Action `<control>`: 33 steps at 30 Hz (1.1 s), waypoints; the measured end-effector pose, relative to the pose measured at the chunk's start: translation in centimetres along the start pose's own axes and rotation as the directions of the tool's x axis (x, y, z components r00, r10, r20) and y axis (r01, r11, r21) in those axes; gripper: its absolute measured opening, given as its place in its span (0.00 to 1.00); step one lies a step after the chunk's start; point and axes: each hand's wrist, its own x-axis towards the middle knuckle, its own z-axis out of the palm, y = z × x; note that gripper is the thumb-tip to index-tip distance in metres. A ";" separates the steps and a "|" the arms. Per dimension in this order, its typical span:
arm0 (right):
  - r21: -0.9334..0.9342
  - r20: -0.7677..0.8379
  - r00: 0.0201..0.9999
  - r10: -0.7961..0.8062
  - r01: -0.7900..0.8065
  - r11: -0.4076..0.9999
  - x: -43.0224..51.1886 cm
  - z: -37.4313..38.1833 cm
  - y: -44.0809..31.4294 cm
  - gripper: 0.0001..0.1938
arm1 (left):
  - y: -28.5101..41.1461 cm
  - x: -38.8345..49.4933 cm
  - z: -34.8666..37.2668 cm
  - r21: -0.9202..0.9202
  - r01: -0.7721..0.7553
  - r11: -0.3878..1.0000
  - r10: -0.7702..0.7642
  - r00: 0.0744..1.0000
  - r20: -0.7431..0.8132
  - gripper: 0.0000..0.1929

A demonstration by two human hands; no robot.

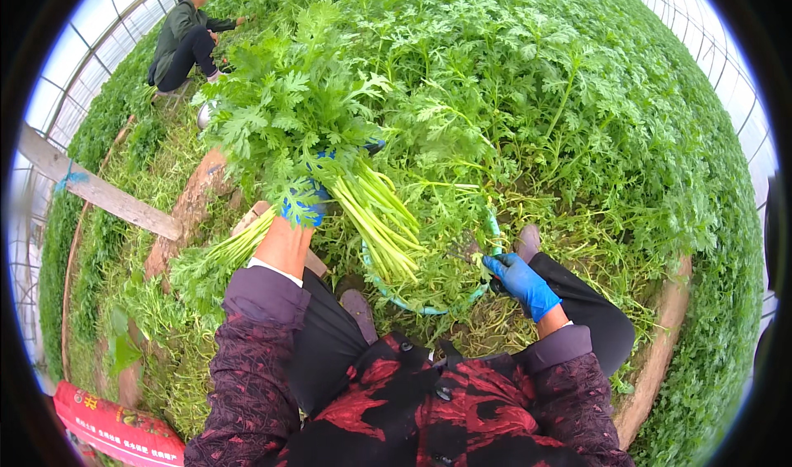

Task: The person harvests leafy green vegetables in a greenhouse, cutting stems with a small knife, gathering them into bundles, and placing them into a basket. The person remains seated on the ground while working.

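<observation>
My left hand [309, 198], in a blue glove, grips a thick bunch of leafy greens [284, 102], which look like crown daisy. Its leaves fan out up and to the left, and the pale cut stems [377, 219] point down to the right. The leaves hide most of the fingers. My right hand [520, 281], also blue-gloved, is closed around what looks like the dark handle of a small tool, mostly hidden. Just left of it a dark, blurred metal part [467, 246] shows among the leaves. Between my feet lies a turquoise hoop [408, 305] with loose greens inside it.
Dense standing greens [557, 83] fill the front and right. Another cut bunch [241, 238] lies by my left forearm. A wooden post [102, 185] slants in at left. A crouching person [189, 40] works at upper left. A red printed sack [117, 427] lies at lower left.
</observation>
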 end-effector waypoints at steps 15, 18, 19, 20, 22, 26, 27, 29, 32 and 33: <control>-0.317 0.074 0.991 0.114 -0.085 0.945 0.8 2.6 1.2 0.29 | 2.9 -0.1 2.8 -0.058 0.026 0.998 -0.011 0.968 0.249 0.15; 0.210 0.035 0.999 0.010 -0.017 0.978 -1.1 0.9 -1.0 0.25 | 3.3 -0.5 3.3 0.002 0.046 0.999 -0.044 0.933 0.357 0.10; 0.369 -0.012 1.000 -0.021 0.024 0.929 -2.0 0.7 -2.4 0.24 | 3.2 -0.5 3.6 0.028 0.052 0.998 -0.059 0.928 0.369 0.12; 0.340 -0.253 0.960 -0.119 0.203 0.918 -2.4 1.9 -4.2 0.24 | 3.1 -0.5 3.8 0.002 0.082 0.997 -0.077 0.926 0.368 0.13; 0.400 -0.026 0.966 -0.258 0.247 0.883 -2.8 1.8 -7.3 0.25 | 2.5 -0.5 4.3 -0.009 0.127 0.992 -0.114 0.914 0.389 0.12; 0.467 0.042 0.887 -0.459 0.389 0.794 0.3 5.0 -9.1 0.24 | 2.4 -0.8 4.7 -0.006 0.056 0.998 -0.048 0.900 0.434 0.11; 0.254 0.164 0.887 -0.431 0.384 0.887 2.1 5.7 -8.7 0.26 | 2.5 -1.0 4.7 -0.041 0.026 0.999 -0.005 0.897 0.442 0.11; -0.588 0.234 0.965 -0.117 0.236 0.774 3.3 5.5 -5.4 0.28 | 3.8 -0.9 4.4 0.036 0.001 0.999 -0.016 0.903 0.429 0.15; -0.430 0.195 0.981 -0.008 0.092 0.898 2.6 4.1 -0.4 0.31 | 4.8 -1.2 4.1 -0.058 -0.015 0.998 0.039 0.893 0.448 0.15; -0.372 0.143 0.988 0.050 0.007 0.928 2.0 3.4 0.6 0.31 | 4.7 -1.3 4.0 -0.070 -0.013 0.997 0.042 0.901 0.432 0.15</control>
